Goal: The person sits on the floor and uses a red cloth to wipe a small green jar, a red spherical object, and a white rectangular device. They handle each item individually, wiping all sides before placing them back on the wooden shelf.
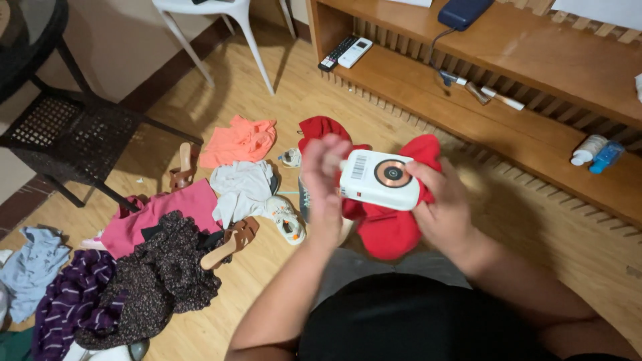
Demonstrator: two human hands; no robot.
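Both hands over red garment (pixel 388 230): I see right hand (pixel 445 207) gripping white box device (pixel 379 179) against it; left hand (pixel 326 187) open, blurred, touching device's left end.

Left hand (pixel 326 190) motion-blurred

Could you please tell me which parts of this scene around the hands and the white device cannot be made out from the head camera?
- Left hand: motion-blurred, so its finger pose and contact with the white rectangular device with a copper-coloured ring are unclear.
- Red cloth garment: partly covered by the device and the right hand; its kind cannot be told.
- Dark blue pouch on the wooden shelf: cut off by the top edge.
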